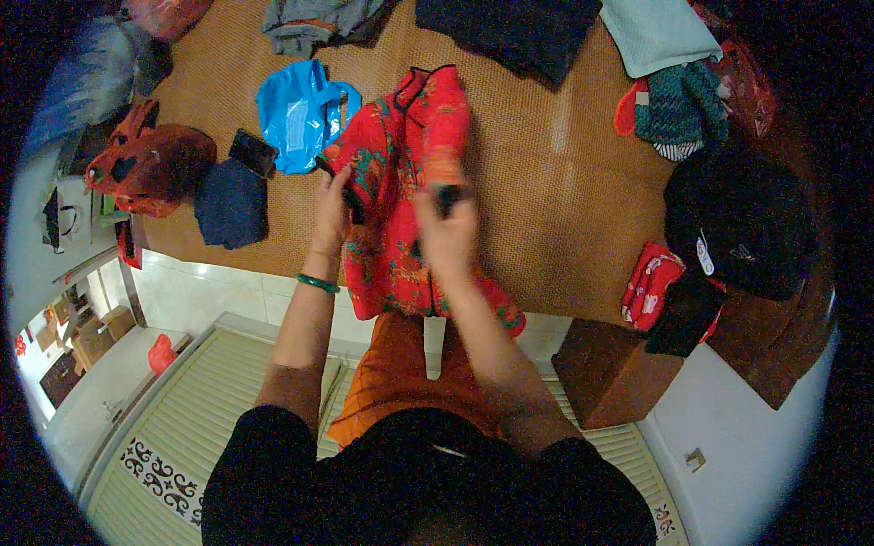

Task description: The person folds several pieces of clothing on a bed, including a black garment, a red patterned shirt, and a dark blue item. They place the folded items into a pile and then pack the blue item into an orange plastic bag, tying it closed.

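Observation:
A red patterned jacket (410,252) with black trim lies on the woven mat (546,225), its lower part hanging over the near edge. My left hand (332,205), with a green bangle on the wrist, is at the jacket's left sleeve near its black cuff, fingers around the fabric. My right hand (447,235) is blurred and grips the other sleeve by its black cuff; that sleeve is folded down over the front. A shiny blue bag (293,116) lies just beyond the left sleeve.
Folded dark blue cloth (232,205), a dark phone-like object (252,153) and a reddish-brown bag (164,164) lie at left. Grey and dark garments lie at the far edge. At right are a pale blue cushion-like item (659,34), a black garment (741,225) and folded red cloth (652,283).

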Motion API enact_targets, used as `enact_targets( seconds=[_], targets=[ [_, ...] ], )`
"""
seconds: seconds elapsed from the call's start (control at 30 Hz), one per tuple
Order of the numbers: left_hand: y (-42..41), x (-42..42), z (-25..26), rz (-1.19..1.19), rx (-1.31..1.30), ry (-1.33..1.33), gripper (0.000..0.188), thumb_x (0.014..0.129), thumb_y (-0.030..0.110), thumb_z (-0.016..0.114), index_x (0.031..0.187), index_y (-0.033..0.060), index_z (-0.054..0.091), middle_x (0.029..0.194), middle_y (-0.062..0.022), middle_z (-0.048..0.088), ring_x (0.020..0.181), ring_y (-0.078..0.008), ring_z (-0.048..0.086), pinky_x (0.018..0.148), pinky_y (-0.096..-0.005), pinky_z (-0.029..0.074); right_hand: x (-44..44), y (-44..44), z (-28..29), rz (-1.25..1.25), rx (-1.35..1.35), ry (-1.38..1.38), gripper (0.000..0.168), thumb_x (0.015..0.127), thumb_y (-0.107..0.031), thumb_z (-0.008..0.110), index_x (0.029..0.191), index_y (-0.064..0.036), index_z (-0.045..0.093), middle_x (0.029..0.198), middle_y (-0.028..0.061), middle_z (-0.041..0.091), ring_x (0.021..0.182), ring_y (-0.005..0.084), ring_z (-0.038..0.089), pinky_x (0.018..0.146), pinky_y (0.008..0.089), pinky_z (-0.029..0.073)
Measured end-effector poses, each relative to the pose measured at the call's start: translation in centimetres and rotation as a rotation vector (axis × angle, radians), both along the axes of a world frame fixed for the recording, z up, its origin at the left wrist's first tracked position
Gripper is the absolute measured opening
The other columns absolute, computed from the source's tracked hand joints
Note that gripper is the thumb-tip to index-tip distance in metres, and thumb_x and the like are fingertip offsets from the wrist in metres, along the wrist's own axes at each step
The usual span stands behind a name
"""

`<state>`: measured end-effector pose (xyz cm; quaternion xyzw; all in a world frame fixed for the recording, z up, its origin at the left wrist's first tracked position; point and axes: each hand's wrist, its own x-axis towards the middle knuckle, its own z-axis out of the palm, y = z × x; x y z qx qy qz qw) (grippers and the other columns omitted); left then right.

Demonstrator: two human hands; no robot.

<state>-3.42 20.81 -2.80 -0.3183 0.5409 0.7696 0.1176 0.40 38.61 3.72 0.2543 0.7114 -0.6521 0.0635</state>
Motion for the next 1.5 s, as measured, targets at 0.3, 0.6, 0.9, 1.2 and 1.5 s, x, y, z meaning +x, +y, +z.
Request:
enact_targets(
  seconds=[0.3,0.6,0.9,1.2,1.5],
  targets=[
    [-1.0,3.1,2.0,-0.112,0.230,0.013,0.052,0.088,0.043,0.047,0.125,0.0072,0.041,0.118,-0.0079,0.049,0.106,-0.0206,0.048,0.091,-0.0333,0.040,-1.6,-7.8,-2.1,0.636,0.219,0.087,0.071,0.073,-0.012,0.056,0.135,-0.003,0.022,0.123,0.0249,0.039,0.110,0.0402,0.043,0.091,0.0452,0.037],
    [3.1,3.3,8.5,-0.334,-0.193,0.130,0.026,0.078,0.009,0.062,0.102,0.0019,0.055,0.094,-0.0021,0.058,0.084,-0.0116,0.053,0.078,-0.0260,0.043,0.8,8.0,-8.8,0.167,-0.173,0.004,0.037,0.088,-0.023,0.054,0.121,-0.008,0.048,0.106,0.0043,0.057,0.095,0.0122,0.053,0.085,0.0269,0.042],
    [-0.3,8.0,21.4,-0.670,-0.102,0.479,0.025,0.071,0.022,0.067,0.082,0.0030,0.055,0.077,-0.0026,0.053,0.073,-0.0129,0.051,0.069,-0.0261,0.041,-2.1,11.2,-6.7,0.208,-0.628,-0.203,0.065,0.090,-0.052,0.031,0.133,-0.003,0.031,0.134,0.0139,0.036,0.123,0.0275,0.035,0.101,0.0390,0.028],
    [6.0,-2.9,29.6,-0.357,-0.113,0.678,0.027,0.076,0.020,0.059,0.097,0.0023,0.058,0.093,-0.0054,0.058,0.087,-0.0155,0.055,0.081,-0.0270,0.042,8.4,8.5,-8.5,-0.269,-1.088,-0.277,0.065,0.090,-0.052,0.033,0.133,-0.003,0.029,0.135,0.0139,0.034,0.124,0.0286,0.033,0.101,0.0401,0.029],
    [11.0,-17.5,0.4,-1.010,-1.031,0.590,0.050,0.081,0.038,0.056,0.115,0.0012,0.051,0.111,-0.0194,0.056,0.099,-0.0315,0.056,0.084,-0.0372,0.044,17.6,16.2,-13.9,-0.608,-0.862,-0.260,0.066,0.090,-0.050,0.036,0.135,-0.004,0.023,0.138,0.0130,0.028,0.126,0.0288,0.031,0.099,0.0420,0.032]
  ],
)
